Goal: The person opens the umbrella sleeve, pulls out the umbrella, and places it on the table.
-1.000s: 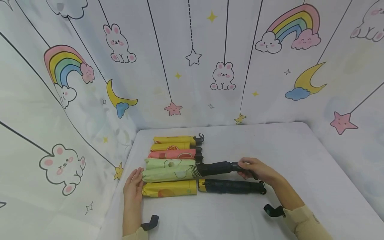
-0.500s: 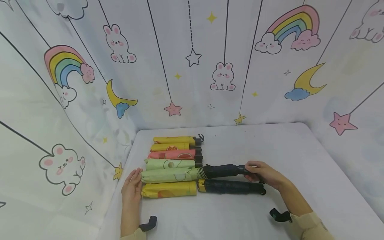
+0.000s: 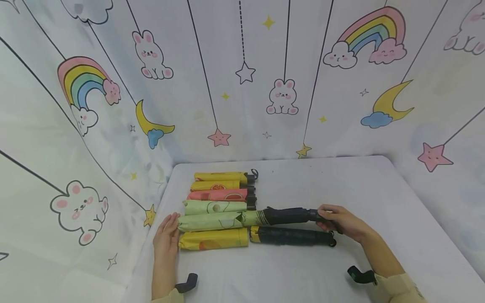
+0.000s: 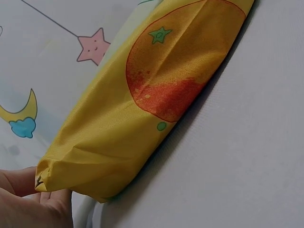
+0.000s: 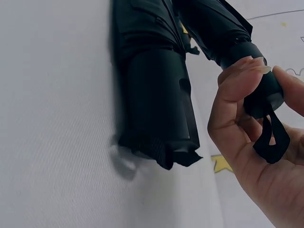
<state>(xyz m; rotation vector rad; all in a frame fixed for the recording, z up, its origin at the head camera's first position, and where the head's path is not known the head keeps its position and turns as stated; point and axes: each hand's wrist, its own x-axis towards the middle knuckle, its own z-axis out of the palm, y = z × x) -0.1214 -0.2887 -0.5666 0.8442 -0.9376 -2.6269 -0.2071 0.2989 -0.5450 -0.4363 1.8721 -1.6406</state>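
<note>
My right hand (image 3: 342, 221) grips the handle end of a folded black umbrella (image 3: 288, 215), its wrist strap (image 5: 273, 147) hanging by the palm in the right wrist view. The umbrella's other end is inside a pale green avocado-print sleeve (image 3: 212, 221). At the sleeve's far left end, my left hand (image 3: 166, 235) holds it by the tip; the fingers are partly hidden in the left wrist view. Just in front lie a flat yellow orange-print sleeve (image 3: 214, 239) and, to its right, another folded black umbrella (image 3: 293, 236).
Behind lie several sleeved umbrellas in a row: a green one (image 3: 216, 206), a red one (image 3: 217, 195) and yellow ones (image 3: 219, 176). They rest on a white-covered table (image 3: 341, 181). A printed curtain (image 3: 250, 118) hangs behind the table.
My right hand has moved rightward with the umbrella, drawing more of it out of the green sleeve. The sleeve's emptied part has slackened and creased. My left hand has stayed nearly in place.
</note>
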